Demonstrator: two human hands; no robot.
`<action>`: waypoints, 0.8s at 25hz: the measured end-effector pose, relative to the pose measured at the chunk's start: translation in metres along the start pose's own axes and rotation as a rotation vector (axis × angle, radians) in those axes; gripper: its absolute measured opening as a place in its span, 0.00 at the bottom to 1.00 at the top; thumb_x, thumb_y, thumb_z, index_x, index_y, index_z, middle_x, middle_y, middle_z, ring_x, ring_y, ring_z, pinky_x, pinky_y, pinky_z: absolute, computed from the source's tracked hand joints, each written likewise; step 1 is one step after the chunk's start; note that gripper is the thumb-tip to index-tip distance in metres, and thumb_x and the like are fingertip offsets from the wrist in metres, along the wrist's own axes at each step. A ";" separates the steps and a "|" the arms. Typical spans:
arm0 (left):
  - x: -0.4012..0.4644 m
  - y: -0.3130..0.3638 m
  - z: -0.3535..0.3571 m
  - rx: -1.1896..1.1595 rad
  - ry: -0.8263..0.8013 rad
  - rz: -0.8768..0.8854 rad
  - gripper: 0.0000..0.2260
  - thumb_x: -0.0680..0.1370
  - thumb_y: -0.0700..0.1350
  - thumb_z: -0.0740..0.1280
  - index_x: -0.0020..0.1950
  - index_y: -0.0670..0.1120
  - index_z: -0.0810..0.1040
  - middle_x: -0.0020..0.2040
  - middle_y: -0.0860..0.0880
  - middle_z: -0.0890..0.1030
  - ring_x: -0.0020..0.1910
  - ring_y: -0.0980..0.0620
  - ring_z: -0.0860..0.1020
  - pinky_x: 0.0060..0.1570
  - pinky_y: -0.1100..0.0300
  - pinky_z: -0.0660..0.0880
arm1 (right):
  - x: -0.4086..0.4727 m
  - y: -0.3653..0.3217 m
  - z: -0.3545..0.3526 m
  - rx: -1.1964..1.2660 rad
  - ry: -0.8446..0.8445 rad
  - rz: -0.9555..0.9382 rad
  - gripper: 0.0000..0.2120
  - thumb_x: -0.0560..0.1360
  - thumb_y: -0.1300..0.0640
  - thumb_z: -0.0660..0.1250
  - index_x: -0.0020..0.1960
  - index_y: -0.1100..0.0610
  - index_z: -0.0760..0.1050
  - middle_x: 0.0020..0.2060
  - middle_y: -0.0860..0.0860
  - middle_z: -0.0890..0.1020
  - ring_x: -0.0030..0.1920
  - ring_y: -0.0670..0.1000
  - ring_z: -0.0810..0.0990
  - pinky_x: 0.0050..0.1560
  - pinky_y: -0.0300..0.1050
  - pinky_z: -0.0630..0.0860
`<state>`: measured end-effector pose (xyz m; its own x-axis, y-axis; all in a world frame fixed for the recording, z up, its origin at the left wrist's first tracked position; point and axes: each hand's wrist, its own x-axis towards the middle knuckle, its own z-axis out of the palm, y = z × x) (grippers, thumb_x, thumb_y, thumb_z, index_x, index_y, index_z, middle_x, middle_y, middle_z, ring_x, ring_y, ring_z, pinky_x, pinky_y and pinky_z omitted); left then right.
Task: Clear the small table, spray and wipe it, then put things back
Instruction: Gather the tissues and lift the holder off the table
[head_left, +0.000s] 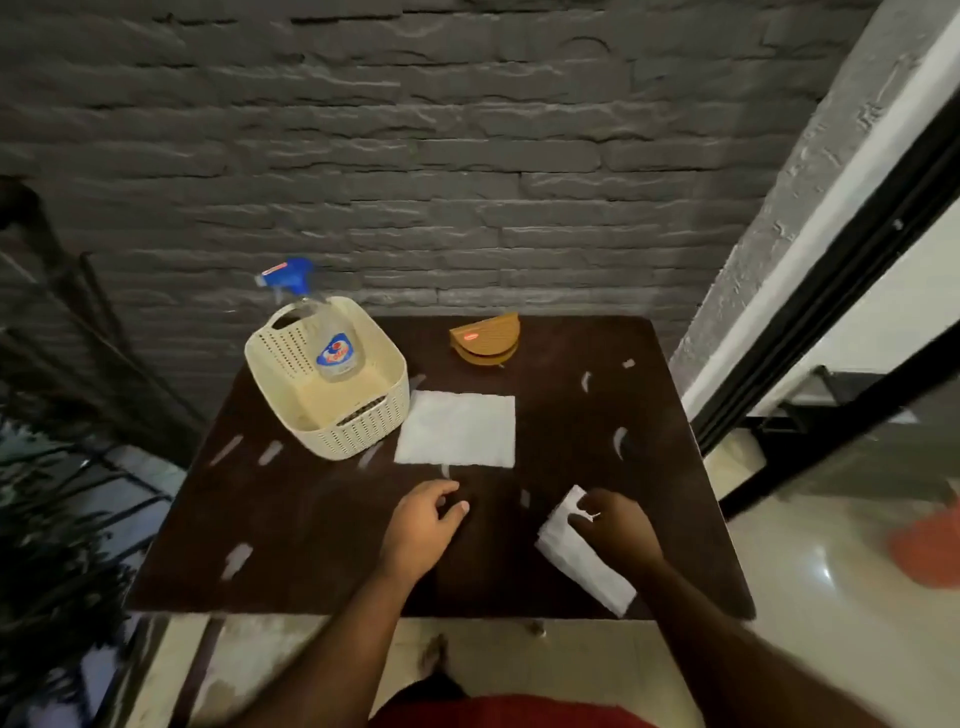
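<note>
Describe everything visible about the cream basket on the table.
The cream basket looks like plastic, oval, with perforated woven-pattern walls and a cut-out handle at its far end. It stands upright on the dark table at the far left. A clear spray bottle with a blue trigger head stands inside. The flat white napkin lies beside it.

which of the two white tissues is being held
The folded tissue at the near right, pinched by the right hand. The flat tissue beside the basket lies untouched.
</note>
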<state>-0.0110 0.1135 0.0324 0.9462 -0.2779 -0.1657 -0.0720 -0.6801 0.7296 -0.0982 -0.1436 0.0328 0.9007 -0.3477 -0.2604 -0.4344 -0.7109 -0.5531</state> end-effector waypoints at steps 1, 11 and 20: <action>0.016 -0.001 -0.004 0.017 -0.042 0.005 0.15 0.75 0.50 0.70 0.61 0.50 0.79 0.58 0.54 0.79 0.52 0.59 0.77 0.50 0.69 0.70 | 0.005 -0.001 -0.001 0.004 0.010 0.032 0.12 0.72 0.49 0.70 0.52 0.54 0.82 0.47 0.49 0.85 0.47 0.49 0.82 0.46 0.43 0.76; 0.134 -0.035 -0.002 0.236 -0.186 0.034 0.21 0.75 0.49 0.71 0.66 0.45 0.74 0.65 0.46 0.76 0.63 0.48 0.74 0.60 0.57 0.71 | -0.011 -0.014 0.024 0.151 0.044 0.314 0.05 0.71 0.49 0.72 0.44 0.50 0.81 0.38 0.43 0.83 0.38 0.43 0.81 0.45 0.39 0.77; 0.168 -0.042 0.031 0.576 -0.295 -0.032 0.27 0.77 0.54 0.66 0.74 0.52 0.64 0.74 0.47 0.64 0.73 0.45 0.60 0.65 0.43 0.68 | -0.011 0.006 0.008 0.112 0.080 0.373 0.03 0.72 0.48 0.70 0.39 0.43 0.77 0.38 0.41 0.82 0.37 0.41 0.81 0.44 0.44 0.80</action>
<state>0.1413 0.0745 -0.0464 0.8302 -0.3703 -0.4167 -0.2802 -0.9234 0.2622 -0.1104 -0.1389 0.0255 0.6756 -0.6192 -0.4002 -0.7244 -0.4568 -0.5163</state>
